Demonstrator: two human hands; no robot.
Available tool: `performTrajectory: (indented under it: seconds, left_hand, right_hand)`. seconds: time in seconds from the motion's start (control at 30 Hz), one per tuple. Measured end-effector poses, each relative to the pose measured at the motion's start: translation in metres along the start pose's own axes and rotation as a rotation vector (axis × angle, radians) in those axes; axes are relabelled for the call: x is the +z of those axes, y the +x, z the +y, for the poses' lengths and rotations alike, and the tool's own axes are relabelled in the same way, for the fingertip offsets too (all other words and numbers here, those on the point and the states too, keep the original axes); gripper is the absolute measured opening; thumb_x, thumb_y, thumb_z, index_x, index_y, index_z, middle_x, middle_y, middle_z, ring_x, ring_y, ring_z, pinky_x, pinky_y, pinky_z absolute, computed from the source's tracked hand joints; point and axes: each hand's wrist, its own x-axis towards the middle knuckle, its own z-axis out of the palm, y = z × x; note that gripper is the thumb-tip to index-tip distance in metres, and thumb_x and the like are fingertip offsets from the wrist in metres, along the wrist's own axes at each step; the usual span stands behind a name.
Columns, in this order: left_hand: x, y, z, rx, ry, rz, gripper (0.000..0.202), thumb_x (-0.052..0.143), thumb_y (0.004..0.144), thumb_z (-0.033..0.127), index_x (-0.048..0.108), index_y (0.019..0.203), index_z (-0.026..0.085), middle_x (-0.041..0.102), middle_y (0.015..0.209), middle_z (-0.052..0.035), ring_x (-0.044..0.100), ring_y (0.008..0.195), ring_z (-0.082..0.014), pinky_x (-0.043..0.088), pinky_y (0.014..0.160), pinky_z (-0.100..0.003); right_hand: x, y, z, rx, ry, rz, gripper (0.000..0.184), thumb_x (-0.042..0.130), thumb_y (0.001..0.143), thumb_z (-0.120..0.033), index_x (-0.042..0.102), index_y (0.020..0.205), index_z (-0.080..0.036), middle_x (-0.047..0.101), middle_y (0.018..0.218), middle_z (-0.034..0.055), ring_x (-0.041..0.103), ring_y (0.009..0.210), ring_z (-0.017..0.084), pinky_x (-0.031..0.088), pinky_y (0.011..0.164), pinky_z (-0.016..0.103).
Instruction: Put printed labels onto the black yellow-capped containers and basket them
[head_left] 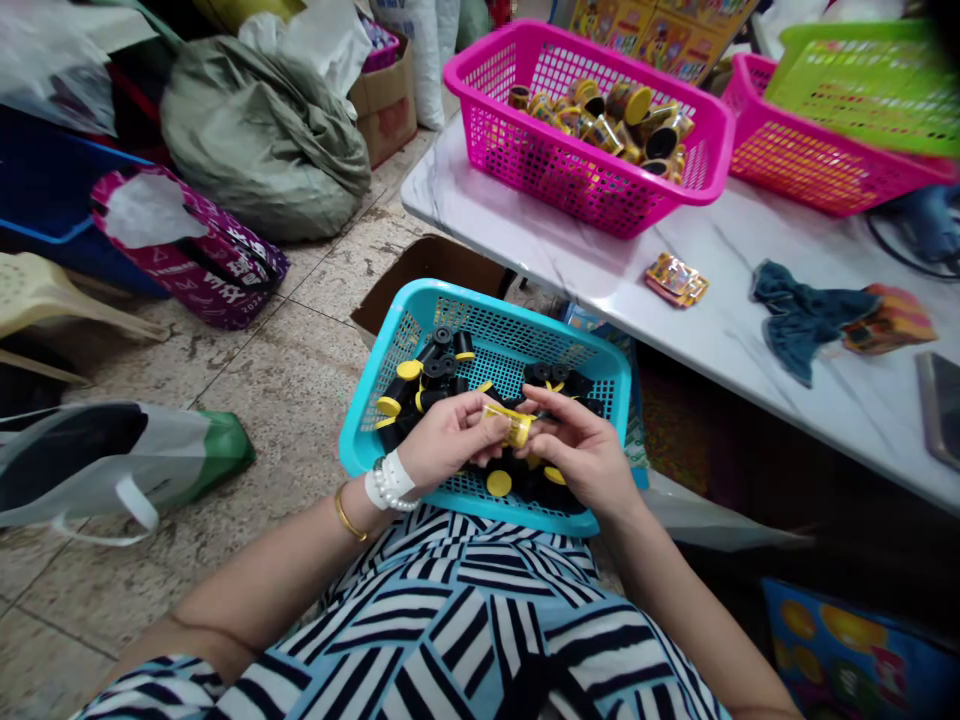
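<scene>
My left hand (446, 437) pinches a small yellow printed plastic sleeve (511, 425) between thumb and fingers. Close to the sleeve's right end, my right hand (589, 450) curls its thumb and fingers together; a dark piece seems to lie between them, but I cannot make it out. Both hands are above a turquoise basket (364, 410) resting at my lap. Inside it lie several small black cylinders (464, 345) with yellow caps (499, 484), partly hidden beneath my hands.
On the marble-patterned table (555, 255) stands a pink basket (585, 205) holding several wrapped yellow cylinders (600, 130). A stack of printed sleeves (676, 280), denim cloth (799, 310) and a phone (941, 405) lie there too. Bags (202, 250) and a cardboard box (386, 105) occupy the floor at left.
</scene>
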Motion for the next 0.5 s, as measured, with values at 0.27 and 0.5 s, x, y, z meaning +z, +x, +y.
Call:
performTrajectory:
  seconds: [0.27, 0.5]
  left_hand:
    - [0.007, -0.001, -0.005, -0.123, -0.331, -0.077, 0.04, 0.081, 0.074, 0.047, 0.062, 0.084, 0.013, 0.063, 0.06, 0.001, 0.046, 0.043, -0.003, 0.033, 0.042, -0.014]
    - [0.017, 0.002, -0.008, -0.091, -0.401, -0.001, 0.046, 0.08, 0.072, 0.054, 0.059, 0.076, 0.014, 0.055, 0.047, 0.005, 0.037, 0.035, -0.002, 0.027, 0.038, -0.015]
  right_hand:
    - [0.003, -0.002, 0.021, -0.267, -0.062, 0.168, 0.01, 0.08, 0.079, -0.026, 0.079, 0.088, -0.031, 0.068, 0.092, 0.0017, 0.065, 0.085, 0.016, 0.057, 0.075, 0.033]
    - [0.006, -0.003, 0.019, -0.363, -0.226, 0.202, 0.02, 0.077, 0.081, -0.018, 0.079, 0.094, -0.031, 0.069, 0.099, 0.0031, 0.067, 0.091, 0.018, 0.058, 0.081, 0.036]
